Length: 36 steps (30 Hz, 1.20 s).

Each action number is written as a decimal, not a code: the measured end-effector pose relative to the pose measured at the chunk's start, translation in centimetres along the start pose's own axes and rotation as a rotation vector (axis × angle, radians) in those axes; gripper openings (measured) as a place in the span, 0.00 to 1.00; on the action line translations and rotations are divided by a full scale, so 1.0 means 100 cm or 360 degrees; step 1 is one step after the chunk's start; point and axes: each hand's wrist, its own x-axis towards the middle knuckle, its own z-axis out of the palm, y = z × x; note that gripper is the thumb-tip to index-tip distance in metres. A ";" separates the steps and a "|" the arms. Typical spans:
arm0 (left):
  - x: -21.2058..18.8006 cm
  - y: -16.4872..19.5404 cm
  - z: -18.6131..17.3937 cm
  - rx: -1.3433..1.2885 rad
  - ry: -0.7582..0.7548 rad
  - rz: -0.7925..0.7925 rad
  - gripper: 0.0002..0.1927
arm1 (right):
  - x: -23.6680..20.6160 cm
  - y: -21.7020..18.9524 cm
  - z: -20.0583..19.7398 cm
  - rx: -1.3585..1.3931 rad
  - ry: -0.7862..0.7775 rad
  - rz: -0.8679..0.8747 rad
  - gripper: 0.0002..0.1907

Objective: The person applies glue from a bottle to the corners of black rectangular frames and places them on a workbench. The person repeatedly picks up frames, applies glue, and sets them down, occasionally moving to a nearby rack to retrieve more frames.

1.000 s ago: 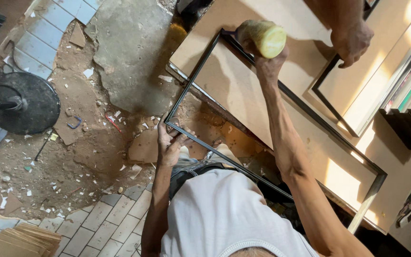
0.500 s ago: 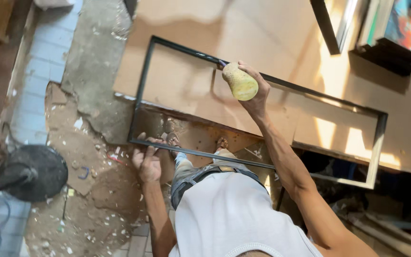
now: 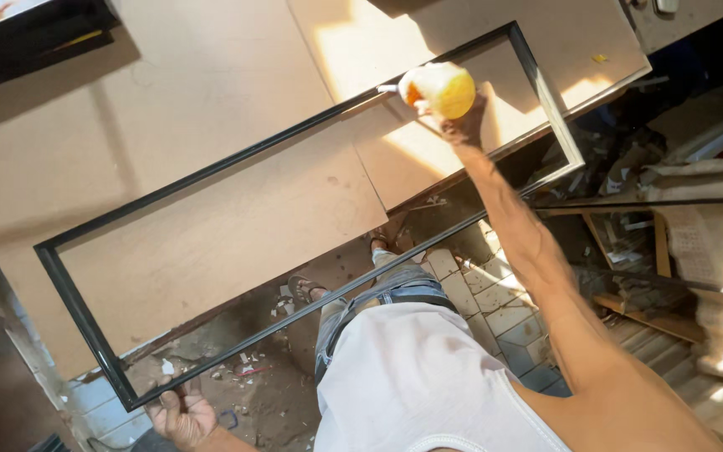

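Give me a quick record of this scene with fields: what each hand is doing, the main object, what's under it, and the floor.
Left hand: grips the near long rail of the frame, close to its corner
Right hand: holds a yellow squeeze bottle, nozzle at the far rail
Main object: black rectangular metal frame, open in the middle
Beneath: tan hardboard sheets, overlapping
Floor: broken tile floor with rubble
Feet: sandals

Harsh sunlight from the upper right blows out patches on the wooden boards [image 3: 211,167]; lower left sits dim, edges slightly smeared.
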 end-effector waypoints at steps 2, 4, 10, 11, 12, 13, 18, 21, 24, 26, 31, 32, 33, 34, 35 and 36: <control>0.004 0.009 0.006 0.0031 -0.0014 -0.0071 0.13 | 0.008 0.036 -0.026 0.0142 0.0081 0.0155 0.33; 0.010 0.012 0.010 0.0054 -0.0037 -0.0117 0.11 | 0.018 0.066 -0.050 0.0362 0.0177 0.0289 0.37; 0.021 0.009 0.031 0.0048 -0.0027 -0.0126 0.06 | 0.052 0.109 -0.113 0.0734 0.0323 0.0513 0.24; 0.023 0.009 0.034 0.0067 -0.0032 -0.0128 0.05 | 0.059 0.112 -0.123 0.0785 0.0308 0.0477 0.21; 0.022 0.009 0.036 0.0088 -0.0033 -0.0133 0.04 | 0.063 0.114 -0.128 0.0834 0.0289 0.0446 0.18; 0.022 0.009 0.037 0.0119 -0.0034 -0.0131 0.04 | 0.064 0.114 -0.128 0.0705 0.0267 0.0418 0.19; 0.015 0.001 0.033 0.0301 0.0042 -0.0003 0.06 | 0.051 0.113 -0.124 -0.0768 0.0420 -0.0587 0.38; 0.015 -0.001 0.028 0.0369 0.0025 0.0001 0.06 | 0.038 0.108 -0.139 -0.0385 -0.0160 -0.0199 0.30; 0.016 0.005 0.020 0.0295 0.0068 -0.0122 0.06 | 0.003 0.092 -0.170 -0.0508 -0.0263 -0.0071 0.28; 0.016 0.005 0.015 0.0332 0.0045 -0.0136 0.06 | -0.022 0.072 -0.190 -0.0327 -0.0157 -0.0192 0.28; 0.021 -0.007 0.003 0.0207 0.0091 -0.0099 0.06 | -0.090 0.005 -0.246 -0.0633 -0.0196 0.0192 0.28; 0.021 -0.006 0.000 0.0164 0.0083 -0.0129 0.06 | -0.097 -0.004 -0.257 -0.0643 -0.0220 0.0241 0.28; 0.019 -0.004 -0.003 0.0121 0.0079 -0.0151 0.07 | -0.102 -0.010 -0.265 -0.0645 -0.0246 0.0285 0.28; 0.016 -0.003 -0.005 0.0154 0.0084 -0.0136 0.06 | -0.103 -0.012 -0.271 -0.0652 -0.0308 0.0350 0.28; 0.016 -0.003 -0.005 0.0183 0.0084 -0.0105 0.05 | -0.102 -0.009 -0.273 -0.0647 -0.0361 0.0405 0.28; 0.015 -0.003 -0.004 0.0209 0.0089 -0.0065 0.04 | -0.097 -0.004 -0.274 -0.0637 -0.0415 0.0451 0.28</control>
